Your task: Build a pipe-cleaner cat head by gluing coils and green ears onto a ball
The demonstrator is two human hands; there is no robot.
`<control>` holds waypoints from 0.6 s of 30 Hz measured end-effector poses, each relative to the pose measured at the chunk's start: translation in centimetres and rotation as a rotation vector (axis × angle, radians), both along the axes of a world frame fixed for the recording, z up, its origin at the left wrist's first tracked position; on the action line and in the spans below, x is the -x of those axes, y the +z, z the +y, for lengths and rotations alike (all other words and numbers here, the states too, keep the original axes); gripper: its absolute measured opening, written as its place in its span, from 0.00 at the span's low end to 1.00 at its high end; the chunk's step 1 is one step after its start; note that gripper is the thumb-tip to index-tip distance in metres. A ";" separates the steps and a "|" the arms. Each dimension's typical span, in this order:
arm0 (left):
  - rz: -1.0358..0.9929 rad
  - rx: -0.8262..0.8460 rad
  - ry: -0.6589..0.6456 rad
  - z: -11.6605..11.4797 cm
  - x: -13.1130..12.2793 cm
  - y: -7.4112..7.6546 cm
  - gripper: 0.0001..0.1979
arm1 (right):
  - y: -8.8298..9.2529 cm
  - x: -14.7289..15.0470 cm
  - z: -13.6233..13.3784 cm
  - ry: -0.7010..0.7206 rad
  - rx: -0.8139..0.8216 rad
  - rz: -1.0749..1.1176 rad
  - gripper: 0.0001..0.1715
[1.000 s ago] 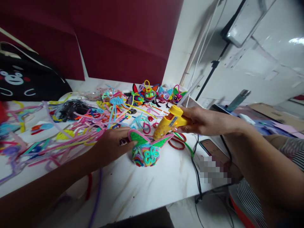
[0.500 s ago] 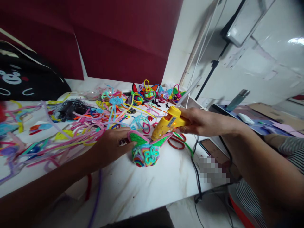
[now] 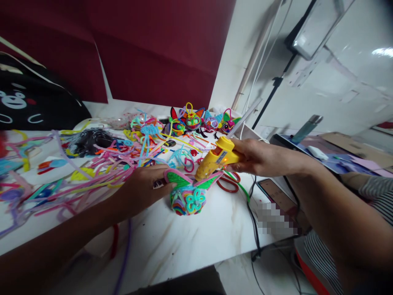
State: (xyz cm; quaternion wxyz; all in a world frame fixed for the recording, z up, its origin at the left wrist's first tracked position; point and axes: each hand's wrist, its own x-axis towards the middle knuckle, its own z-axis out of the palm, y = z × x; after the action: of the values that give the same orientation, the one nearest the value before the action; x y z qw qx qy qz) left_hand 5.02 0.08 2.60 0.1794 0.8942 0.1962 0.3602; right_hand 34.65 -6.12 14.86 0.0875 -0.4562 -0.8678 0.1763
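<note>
A yellow hot glue gun (image 3: 216, 159) is in my right hand (image 3: 256, 157), with a clear glue stick jutting from its back. Its nozzle points down between the two green, pink-edged ears of a rainbow pipe-cleaner animal head (image 3: 188, 198); whether the tip touches cannot be seen. My left hand (image 3: 150, 182) pinches the left ear of this head, which rests on the white tabletop. A turquoise flower decorates its front. Just right of it lie red-handled scissors (image 3: 227, 183), their blades hidden.
Loose pipe cleaners (image 3: 107, 164) cover the table's left side. Several finished heads (image 3: 193, 121) stand at the back. A phone (image 3: 273, 194) and a black cable (image 3: 254, 229) lie at right. A person in a striped sleeve (image 3: 374, 196) is at the far right.
Almost nothing differs. Both hands, the glue gun and the animal head hold nearly the same positions.
</note>
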 end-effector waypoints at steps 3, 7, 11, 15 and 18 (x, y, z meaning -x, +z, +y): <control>-0.004 -0.004 0.008 -0.2 -0.1 0.3 0.08 | 0.1 0.0 -0.1 0.008 0.012 -0.008 0.08; 0.016 -0.018 0.023 -0.3 -0.3 0.8 0.07 | 0.5 0.0 -0.2 -0.007 0.044 -0.015 0.08; 0.023 -0.040 0.028 -0.4 -0.4 1.0 0.07 | 0.6 0.1 -0.3 -0.006 0.061 -0.006 0.08; 0.021 -0.039 0.030 -0.4 -0.4 1.0 0.07 | 0.5 0.1 -0.2 0.003 0.055 0.000 0.08; 0.027 -0.039 0.035 -0.5 -0.4 1.2 0.07 | 0.4 0.1 -0.1 0.003 0.040 -0.017 0.08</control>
State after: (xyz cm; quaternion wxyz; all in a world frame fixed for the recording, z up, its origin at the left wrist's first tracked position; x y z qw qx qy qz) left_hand 5.38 -0.47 3.78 0.1530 0.8988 0.2070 0.3549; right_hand 34.57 -6.18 15.21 0.0704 -0.4582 -0.8655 0.1899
